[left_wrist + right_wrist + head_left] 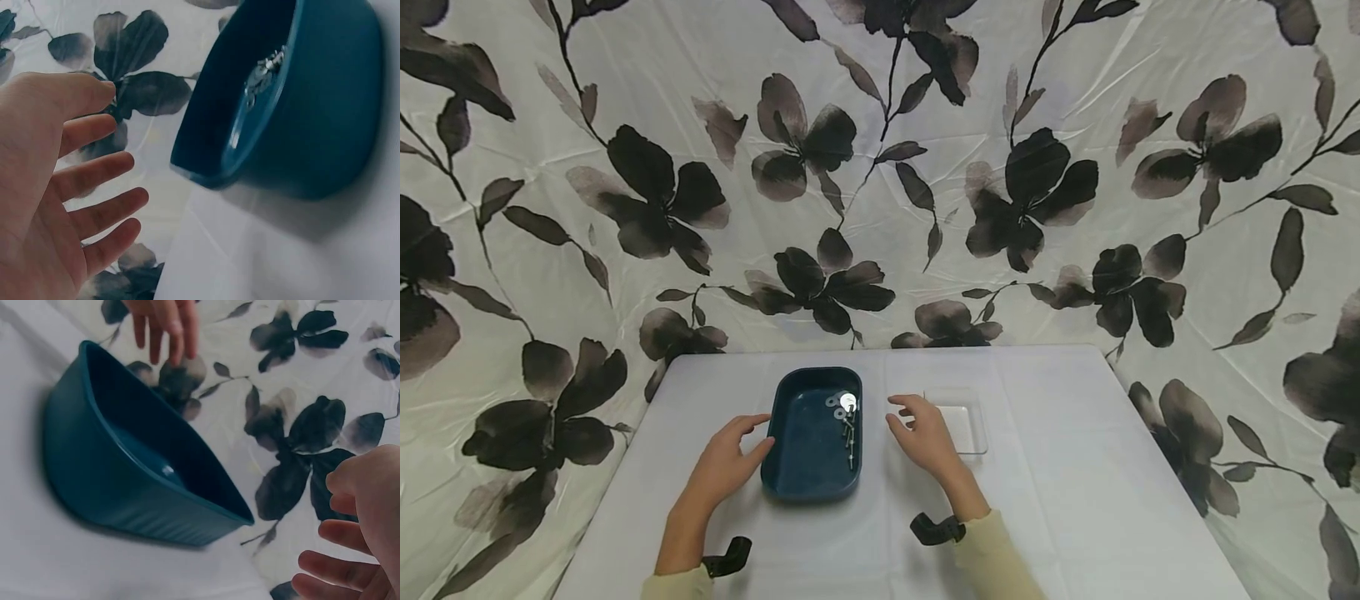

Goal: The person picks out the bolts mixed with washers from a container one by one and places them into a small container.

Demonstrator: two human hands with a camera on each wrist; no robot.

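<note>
A dark blue rectangular tub [808, 492] stands on the white-covered table. Along its right inner side lie several small bolts [850, 433] and round metal washers [839, 413]. My left hand [724, 462] hovers by the tub's left side, holding nothing; the left wrist view shows a gap between its relaxed fingers [103, 172] and the tub. To the right of the tub is my right hand [925, 437], also holding nothing, with its fingers [334, 569] loosely bent and apart from the tub. Beside and partly behind that hand sits a shallow clear plastic tray [979, 429].
The white tablecloth [1075, 500] covers the table up to its back edge. Behind it hangs a white curtain [925, 250] with dark flower prints. Black straps with camera mounts [936, 529] are worn at both wrists.
</note>
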